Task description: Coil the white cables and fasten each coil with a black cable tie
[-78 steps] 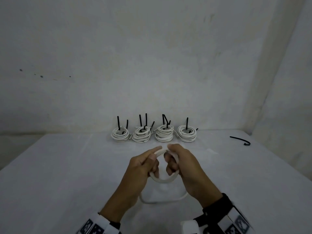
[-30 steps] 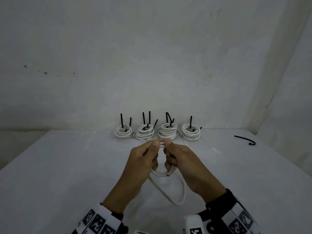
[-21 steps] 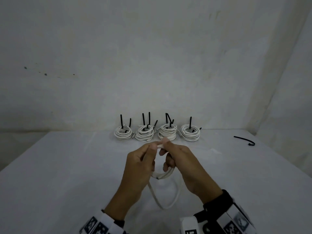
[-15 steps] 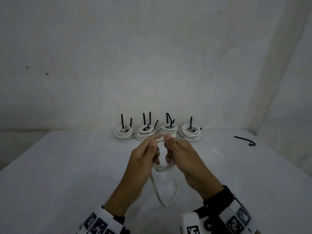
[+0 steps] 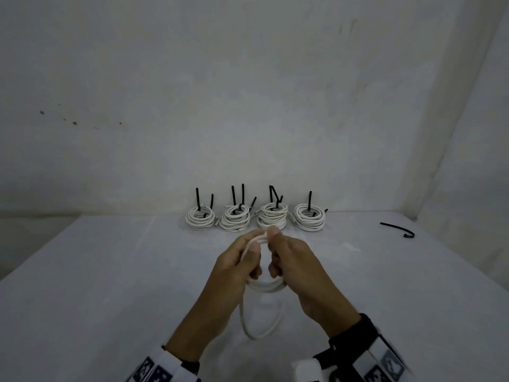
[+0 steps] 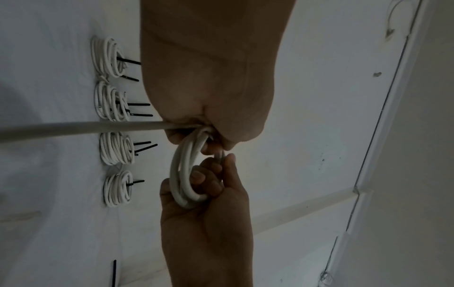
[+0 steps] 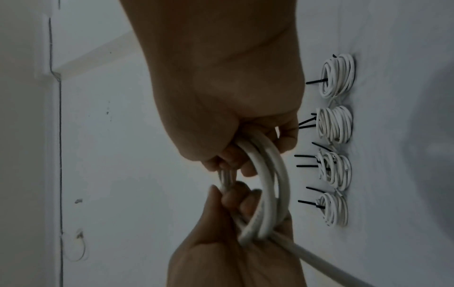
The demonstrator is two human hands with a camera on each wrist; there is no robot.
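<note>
Head view: left hand (image 5: 237, 260) and right hand (image 5: 294, 257) both gripping a half-wound white cable (image 5: 265, 286) above the desk (image 5: 82, 299), loose tail hanging; four tied coils (image 5: 254, 219) behind, seemingly single black cable tie (image 5: 396, 229) far right.

Bare hands (image 5: 292, 260), checker-marked white wristbands (image 5: 157, 373)
</note>
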